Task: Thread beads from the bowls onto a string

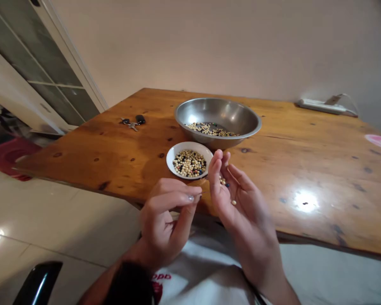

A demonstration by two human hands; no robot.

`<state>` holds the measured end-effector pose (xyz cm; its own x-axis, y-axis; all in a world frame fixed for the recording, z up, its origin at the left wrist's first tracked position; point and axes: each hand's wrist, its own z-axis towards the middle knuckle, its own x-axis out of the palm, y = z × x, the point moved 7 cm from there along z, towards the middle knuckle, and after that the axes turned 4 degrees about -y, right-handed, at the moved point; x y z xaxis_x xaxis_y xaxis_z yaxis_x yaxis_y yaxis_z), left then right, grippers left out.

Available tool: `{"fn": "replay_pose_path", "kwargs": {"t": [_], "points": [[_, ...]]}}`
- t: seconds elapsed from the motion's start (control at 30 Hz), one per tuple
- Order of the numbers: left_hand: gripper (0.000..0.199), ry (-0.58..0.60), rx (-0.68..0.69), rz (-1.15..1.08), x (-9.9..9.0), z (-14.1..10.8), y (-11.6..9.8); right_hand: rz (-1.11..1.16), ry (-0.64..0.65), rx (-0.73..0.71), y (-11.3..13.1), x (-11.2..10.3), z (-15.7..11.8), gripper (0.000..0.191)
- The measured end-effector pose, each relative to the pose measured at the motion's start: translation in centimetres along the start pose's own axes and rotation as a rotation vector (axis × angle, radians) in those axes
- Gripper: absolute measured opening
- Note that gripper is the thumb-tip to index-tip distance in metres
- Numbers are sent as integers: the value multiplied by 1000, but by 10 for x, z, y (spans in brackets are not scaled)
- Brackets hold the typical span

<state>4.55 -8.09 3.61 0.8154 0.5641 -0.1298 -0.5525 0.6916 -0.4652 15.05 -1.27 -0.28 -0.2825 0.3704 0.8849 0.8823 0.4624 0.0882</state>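
Here we go: the left hand (pixel 167 220) is working right in front of the small white dish (pixel 172 164), its thumb and fingertips (pixel 193 198) drawn into a narrow pinch on a thin sliver (pixel 205 193), too fine to name from this view. Facing it, the right hand (pixel 244 212) stands open, fingers gently curled, with a few beans (pixel 222 182) resting against the palm. A light fingertip pinch suits grains this small, and that steady, open palm gives them a safe place to sit. The beans are round and pale cream, with a dark one among them, and the dish holds a heaped mix of pale and black. Just beyond the dish sits a stainless steel bowl (pixel 217 111) with a thinner layer of mostly pale beans (pixel 209 129). Well left of the dish, keys with a black fob (pixel 133 123) lie on the wooden table (pixel 92 154), and far to its right runs a white power strip (pixel 320 106).
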Motion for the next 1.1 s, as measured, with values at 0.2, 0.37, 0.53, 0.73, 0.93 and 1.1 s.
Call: {"fn": "replay_pose_path", "kwargs": {"t": [0.2, 0.37, 0.53, 0.73, 0.93, 1.1], "points": [[32, 97, -20, -76, 24, -12, 6, -208, 55, -296, 12, -28, -4, 29], [27, 155, 106, 65, 35, -20, 4, -254, 64, -455, 15, -30, -6, 30], [27, 169, 147, 98, 39, -24, 5, -335, 111, -587, 18, -27, -7, 27], [30, 152, 122, 46, 38, -24, 6, -292, 107, -504, 12, -30, -2, 28], [31, 163, 152, 137, 40, -22, 5, -292, 136, -492, 9, -26, -2, 31], [27, 173, 164, 186, 39, -20, 2, -354, 177, -543, 10, -26, -4, 30]]}}
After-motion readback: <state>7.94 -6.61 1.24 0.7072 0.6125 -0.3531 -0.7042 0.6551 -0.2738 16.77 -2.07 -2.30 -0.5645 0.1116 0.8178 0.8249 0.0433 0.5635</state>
